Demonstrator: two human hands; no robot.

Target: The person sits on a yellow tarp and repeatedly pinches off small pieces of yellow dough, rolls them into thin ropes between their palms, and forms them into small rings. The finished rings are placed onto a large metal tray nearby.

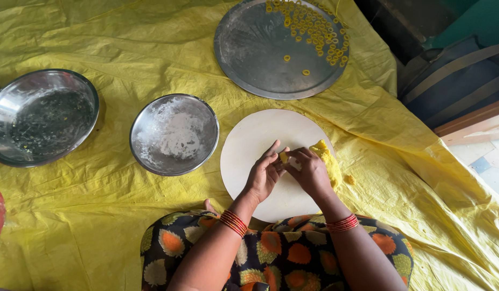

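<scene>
In the head view, both hands meet over a round white board (249,145) lying just below the middle of the frame on a crinkled yellow sheet (98,43). The left hand (263,175) and the right hand (309,172) have their fingertips drawn narrow together, pinching a small piece of yellow dough (283,157) between them, just above the board's right half. Just beside the right hand, at the board's right edge, sits a larger lump of yellow dough (329,161), and a small crumb (350,179) lies on the sheet next to it. Red bangles (234,222) ring both wrists, and a dark dress with orange and green blotches (281,258) fills the bottom middle. In the upper middle of the frame lies a large flat steel tray (260,54), with many little yellow dough rings (314,29) gathered in its upper right part and a couple lying apart nearer its centre. Left of the board stands a steel bowl dusted with white flour (174,134). At the far left is a second, wider steel dish (42,116), dark with specks inside.
</scene>
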